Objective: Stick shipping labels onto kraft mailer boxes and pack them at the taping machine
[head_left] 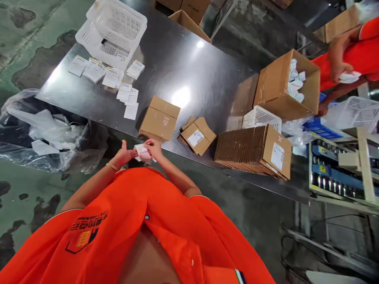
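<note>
In front of my body, just off the table's near edge, my right hand (153, 149) is closed on a small white label (143, 153) with faint reddish print. It could be a single label or a small stack; I cannot tell. My left hand (122, 156) has its thumb raised and its fingers stretched out, their tips touching the label's left side. Closest to my hands on the table lies a stack of flat brown cartons (160, 118). Further left, several stacks of white printed slips (111, 77) with yellow marks trail along the steel table (204, 79).
A white perforated basket (115, 31) stands at the far left. Folded cartons (197, 136) and a long row of flattened cartons (245, 148) lie to the right, near an open carton (272, 85). A plastic-lined bin (56, 134) is at left. A co-worker's hand (339, 69) holds white items.
</note>
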Demonstrator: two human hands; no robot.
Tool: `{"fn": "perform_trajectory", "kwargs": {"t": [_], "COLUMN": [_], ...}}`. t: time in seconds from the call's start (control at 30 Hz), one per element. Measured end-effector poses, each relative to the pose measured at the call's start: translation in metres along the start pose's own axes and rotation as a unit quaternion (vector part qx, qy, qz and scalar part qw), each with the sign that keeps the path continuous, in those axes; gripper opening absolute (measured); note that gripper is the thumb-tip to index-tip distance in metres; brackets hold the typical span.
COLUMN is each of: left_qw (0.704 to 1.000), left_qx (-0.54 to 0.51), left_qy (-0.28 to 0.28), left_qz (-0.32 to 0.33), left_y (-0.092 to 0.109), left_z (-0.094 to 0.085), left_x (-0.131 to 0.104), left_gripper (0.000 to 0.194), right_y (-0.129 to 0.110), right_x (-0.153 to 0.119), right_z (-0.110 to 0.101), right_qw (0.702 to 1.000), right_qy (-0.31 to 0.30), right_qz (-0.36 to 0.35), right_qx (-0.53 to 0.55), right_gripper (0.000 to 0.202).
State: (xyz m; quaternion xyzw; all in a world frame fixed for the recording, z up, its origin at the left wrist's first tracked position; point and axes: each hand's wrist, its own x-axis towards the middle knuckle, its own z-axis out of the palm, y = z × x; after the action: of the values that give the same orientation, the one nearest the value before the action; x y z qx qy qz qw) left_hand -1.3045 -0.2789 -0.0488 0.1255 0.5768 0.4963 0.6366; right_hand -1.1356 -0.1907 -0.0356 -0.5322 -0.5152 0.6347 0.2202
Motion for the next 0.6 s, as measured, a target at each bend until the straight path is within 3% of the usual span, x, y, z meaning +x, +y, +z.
{"fn": "perform_trajectory", "kwargs": {"t": [0.07, 0.13, 0.2, 0.33, 0.43, 0.6], "left_qw": [0.999, 0.996, 0.991, 0.988, 0.984, 0.981], "left_qx": [-0.006, 0.022, 0.052, 0.09, 0.128, 0.163], "left_qy": [-0.034, -0.05, -0.046, -0.049, -0.046, -0.043], "left_qz": [0.012, 0.071, 0.114, 0.118, 0.113, 0.09], "left_y": [-0.003, -0.002, 0.001, 0.013, 0.024, 0.032], "left_z": [0.012, 0.021, 0.026, 0.034, 0.043, 0.053], "left_x": [0.002, 0.008, 0.016, 0.035, 0.046, 0.056], "left_gripper": [0.087, 0.096, 0.088, 0.079, 0.074, 0.058], "right_y": [-0.003, -0.007, -0.01, -0.014, -0.01, -0.01], "right_x": [0.004, 0.007, 0.009, 0.011, 0.007, 0.002], "right_z": [0.006, 0.005, -0.002, -0.023, -0.032, -0.037], "right_qw": [0.999, 0.998, 0.999, 0.999, 0.99, 0.969], "right_qy": [0.035, 0.051, 0.047, 0.024, 0.066, 0.106], "right_qz": [0.014, 0.009, 0.0, -0.035, -0.095, -0.144], "right_qx": [0.02, 0.029, 0.025, -0.022, -0.086, -0.172], "right_gripper": [0.009, 0.009, 0.012, 0.014, 0.003, 0.012]}}
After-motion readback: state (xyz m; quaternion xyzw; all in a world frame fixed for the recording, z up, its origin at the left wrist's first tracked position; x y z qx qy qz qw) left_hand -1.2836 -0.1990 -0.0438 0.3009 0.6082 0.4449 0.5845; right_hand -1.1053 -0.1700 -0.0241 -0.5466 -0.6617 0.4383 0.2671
